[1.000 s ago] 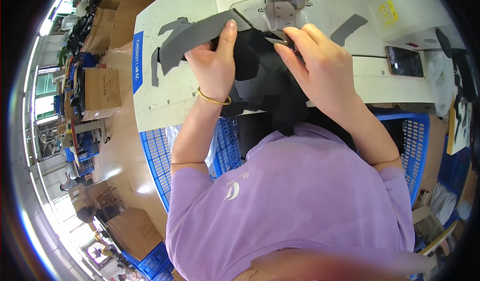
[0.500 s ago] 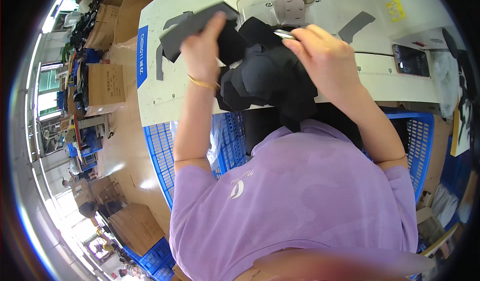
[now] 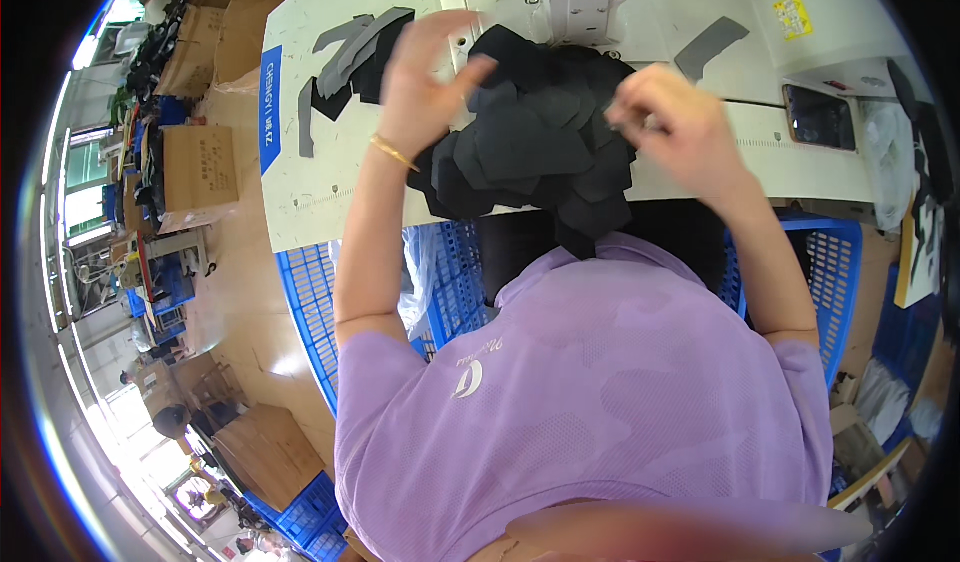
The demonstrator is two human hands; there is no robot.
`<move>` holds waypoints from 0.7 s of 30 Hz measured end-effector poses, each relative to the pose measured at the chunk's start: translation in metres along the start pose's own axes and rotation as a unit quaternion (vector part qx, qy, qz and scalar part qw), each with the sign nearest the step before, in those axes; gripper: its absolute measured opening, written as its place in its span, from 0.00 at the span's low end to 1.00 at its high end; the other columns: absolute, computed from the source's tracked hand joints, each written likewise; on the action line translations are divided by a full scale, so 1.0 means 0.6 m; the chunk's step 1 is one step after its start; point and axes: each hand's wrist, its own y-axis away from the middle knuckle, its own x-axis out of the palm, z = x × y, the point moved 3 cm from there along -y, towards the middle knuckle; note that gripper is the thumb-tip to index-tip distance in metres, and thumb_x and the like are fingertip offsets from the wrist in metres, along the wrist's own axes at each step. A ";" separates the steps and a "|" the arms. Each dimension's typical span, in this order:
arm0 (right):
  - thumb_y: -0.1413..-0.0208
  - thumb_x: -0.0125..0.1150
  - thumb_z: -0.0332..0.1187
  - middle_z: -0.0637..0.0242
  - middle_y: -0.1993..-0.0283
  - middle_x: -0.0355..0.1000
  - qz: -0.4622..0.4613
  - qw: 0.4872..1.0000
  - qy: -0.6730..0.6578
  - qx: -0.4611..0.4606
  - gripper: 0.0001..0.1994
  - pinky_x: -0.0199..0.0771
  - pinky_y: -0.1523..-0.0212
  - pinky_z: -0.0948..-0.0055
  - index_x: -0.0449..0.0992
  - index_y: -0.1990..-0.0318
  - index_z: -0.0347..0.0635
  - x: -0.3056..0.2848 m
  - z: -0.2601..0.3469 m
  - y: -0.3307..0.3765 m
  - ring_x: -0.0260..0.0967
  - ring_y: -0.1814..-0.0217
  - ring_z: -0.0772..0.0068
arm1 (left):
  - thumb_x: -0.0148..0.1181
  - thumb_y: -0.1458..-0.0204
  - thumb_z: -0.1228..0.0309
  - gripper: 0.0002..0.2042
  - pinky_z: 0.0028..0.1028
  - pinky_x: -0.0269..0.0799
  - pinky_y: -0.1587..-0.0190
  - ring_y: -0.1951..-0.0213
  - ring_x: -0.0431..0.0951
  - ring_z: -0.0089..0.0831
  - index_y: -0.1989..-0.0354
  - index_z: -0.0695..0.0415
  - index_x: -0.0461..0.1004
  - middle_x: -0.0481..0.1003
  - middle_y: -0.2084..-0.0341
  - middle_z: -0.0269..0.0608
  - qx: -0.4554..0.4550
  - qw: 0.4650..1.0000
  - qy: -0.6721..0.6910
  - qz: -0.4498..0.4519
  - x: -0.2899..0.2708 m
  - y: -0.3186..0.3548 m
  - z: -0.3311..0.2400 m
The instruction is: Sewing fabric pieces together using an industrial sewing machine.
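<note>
A heap of dark grey and black cut fabric pieces (image 3: 535, 142) lies on the white sewing table (image 3: 300, 177), overhanging its near edge. My left hand (image 3: 425, 77) is open at the heap's left side, thumb and fingers spread and slightly blurred. Just left of it lies a stack of long dark strips (image 3: 362, 57). At the heap's right edge is my right hand (image 3: 675, 122), its fingers curled and smeared by motion. A small silver tool in it is mostly hidden by the fingers; its kind cannot be made out.
Beyond the heap stands a white sewing machine head (image 3: 580, 7). A grey curved piece (image 3: 712, 47) and a phone (image 3: 820, 119) lie to the right. Blue plastic baskets (image 3: 460, 272) stand below the table edge. Cardboard boxes (image 3: 200, 172) line the left.
The dark strips my left hand held now lie on the table at left, and that hand has opened and moved toward the heap. My right hand has moved slightly down.
</note>
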 end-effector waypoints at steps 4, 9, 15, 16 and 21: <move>0.59 0.67 0.28 0.70 0.49 0.72 0.066 0.981 0.103 -0.150 0.14 0.76 0.69 0.72 0.76 0.61 0.43 0.070 0.048 0.006 0.75 0.67 0.71 | 0.68 0.57 0.72 0.23 0.34 0.63 0.42 0.46 0.68 0.43 0.49 0.54 0.74 0.71 0.51 0.42 0.098 0.975 -0.117 0.159 0.053 -0.026 -0.031; 0.59 0.65 0.30 0.71 0.47 0.72 0.066 0.976 0.146 -0.144 0.18 0.76 0.68 0.75 0.77 0.56 0.43 0.100 0.028 0.016 0.74 0.65 0.74 | 0.67 0.57 0.73 0.16 0.35 0.66 0.50 0.53 0.70 0.41 0.58 0.57 0.75 0.71 0.59 0.41 0.095 0.981 -0.093 0.143 0.058 -0.042 -0.025; 0.57 0.64 0.30 0.69 0.43 0.70 0.048 0.986 0.096 -0.125 0.17 0.78 0.63 0.71 0.77 0.55 0.43 0.064 0.012 0.011 0.75 0.59 0.67 | 0.64 0.52 0.81 0.05 0.21 0.69 0.69 0.73 0.73 0.22 0.70 0.63 0.74 0.74 0.75 0.37 0.010 0.989 -0.030 -0.147 -0.048 -0.052 -0.043; 0.56 0.63 0.29 0.68 0.42 0.70 0.030 0.989 0.070 -0.129 0.17 0.78 0.60 0.70 0.77 0.54 0.43 0.042 0.002 0.003 0.76 0.56 0.64 | 0.64 0.50 0.80 0.04 0.18 0.70 0.67 0.72 0.73 0.18 0.68 0.63 0.75 0.75 0.75 0.34 -0.058 0.976 0.009 -0.210 -0.070 -0.045 -0.053; 0.46 0.60 0.31 0.55 0.55 0.75 -0.120 0.923 0.341 0.130 0.12 0.75 0.61 0.69 0.74 0.55 0.36 -0.145 -0.210 -0.014 0.76 0.58 0.56 | 0.65 0.47 0.74 0.08 0.13 0.67 0.64 0.69 0.73 0.14 0.59 0.61 0.77 0.76 0.70 0.30 -0.209 0.960 0.112 -0.146 -0.075 -0.019 -0.088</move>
